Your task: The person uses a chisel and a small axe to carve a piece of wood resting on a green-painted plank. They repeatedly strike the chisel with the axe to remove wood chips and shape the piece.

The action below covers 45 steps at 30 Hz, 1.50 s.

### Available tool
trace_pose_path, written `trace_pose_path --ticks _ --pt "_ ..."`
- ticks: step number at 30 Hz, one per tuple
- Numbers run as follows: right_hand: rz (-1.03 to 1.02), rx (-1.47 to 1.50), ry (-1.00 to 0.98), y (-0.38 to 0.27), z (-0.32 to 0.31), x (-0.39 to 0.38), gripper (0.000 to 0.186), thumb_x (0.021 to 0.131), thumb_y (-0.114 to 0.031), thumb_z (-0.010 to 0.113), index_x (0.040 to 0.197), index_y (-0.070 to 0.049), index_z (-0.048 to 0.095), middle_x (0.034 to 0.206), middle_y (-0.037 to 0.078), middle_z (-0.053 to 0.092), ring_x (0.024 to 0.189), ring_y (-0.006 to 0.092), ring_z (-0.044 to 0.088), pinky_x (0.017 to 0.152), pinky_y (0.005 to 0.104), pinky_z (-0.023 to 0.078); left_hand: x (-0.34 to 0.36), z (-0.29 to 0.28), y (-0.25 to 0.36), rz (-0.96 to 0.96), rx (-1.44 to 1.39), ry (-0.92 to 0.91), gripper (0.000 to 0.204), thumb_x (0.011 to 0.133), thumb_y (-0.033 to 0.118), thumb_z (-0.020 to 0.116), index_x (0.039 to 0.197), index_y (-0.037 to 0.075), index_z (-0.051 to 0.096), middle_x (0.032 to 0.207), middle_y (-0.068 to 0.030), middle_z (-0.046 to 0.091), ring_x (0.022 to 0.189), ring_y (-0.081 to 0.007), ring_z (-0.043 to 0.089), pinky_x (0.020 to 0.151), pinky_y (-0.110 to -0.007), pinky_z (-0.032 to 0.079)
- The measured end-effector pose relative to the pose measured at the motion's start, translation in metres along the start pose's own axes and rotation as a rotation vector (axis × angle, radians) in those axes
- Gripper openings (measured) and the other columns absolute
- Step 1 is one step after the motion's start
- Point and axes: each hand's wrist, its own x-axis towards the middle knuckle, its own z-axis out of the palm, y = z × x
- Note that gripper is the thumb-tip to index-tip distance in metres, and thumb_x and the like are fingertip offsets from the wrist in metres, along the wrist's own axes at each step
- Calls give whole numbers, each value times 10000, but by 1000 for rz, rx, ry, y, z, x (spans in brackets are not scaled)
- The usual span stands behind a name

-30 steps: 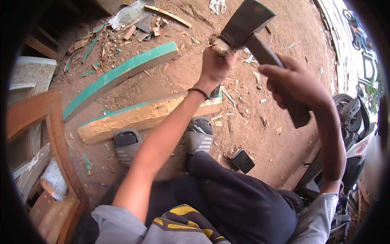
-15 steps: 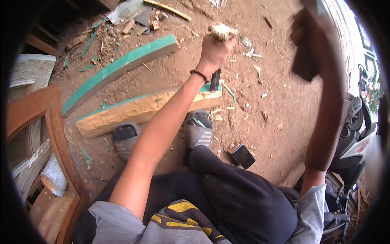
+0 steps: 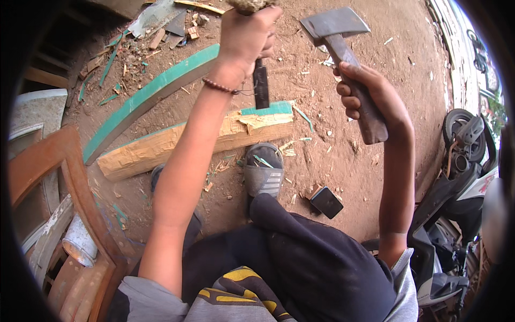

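Note:
My left hand [image 3: 244,40] is closed around a chisel [image 3: 261,88]. Its battered handle end pokes out above the fist, and the flat dark blade points down. The blade's tip is at the green-painted strip near the right end of a curved, rough-hewn timber [image 3: 188,145]; whether it touches cannot be made out. My right hand [image 3: 373,94] grips a hatchet [image 3: 335,25] by its wooden handle, raised to the right of the chisel and apart from it. The timber lies on the dirt, just beyond my sandalled foot [image 3: 264,172].
Another curved green-painted timber [image 3: 145,104] lies farther back. A phone [image 3: 326,202] rests on the ground by my knee. At left stand a brown wooden frame [image 3: 80,188] and a white can [image 3: 80,241]. A motorbike [image 3: 456,198] is on the right. Chips and scraps litter the dirt.
The hatchet has come down and inward from its blurred raised position at the upper right. My left hand and the chisel have shifted left and slightly up in view.

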Motion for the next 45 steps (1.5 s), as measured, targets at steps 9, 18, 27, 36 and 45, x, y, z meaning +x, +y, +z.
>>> trace_pose_path --ticks 9,18,27,36,45 --pt "45 -156 292 123 -69 45 281 948 -324 580 982 -51 526 721 22 581 520 82 560 461 231 471 -48 -25 -36 35 1265 -280 160 795 134 650 836 -19 670 740 -182 682 712 -296 692 642 -389 553" --pt "-665 -1130 395 128 -1 35 634 742 -219 774 1272 2 505 1317 231 480 1217 397 470 1023 456 411 -138 -45 -76 242 1469 -442 375 710 11 600 1084 28 630 821 -181 656 722 -365 643 637 -443 522" --pt "-596 -1369 0 146 86 36 780 647 -389 831 1258 -51 484 1284 147 485 1252 305 438 1026 632 287 -174 -55 -63 429 1451 -583 243 668 8 648 895 18 561 701 -139 614 661 -312 648 554 -401 510" --pt "-917 -1423 25 185 144 30 980 656 -393 828 1397 21 338 1323 145 444 1291 276 398 1057 621 232 -185 -53 12 -77 1392 -288 204 710 11 687 907 -16 643 811 -180 683 716 -298 693 648 -347 535" --pt "-1172 -1475 133 187 166 35 680 755 -162 640 1345 69 393 1211 178 486 1183 307 455 1022 536 332 -176 -25 53 283 1392 -132 215 674 -23 657 888 -28 635 821 -192 665 773 -357 666 676 -375 522"
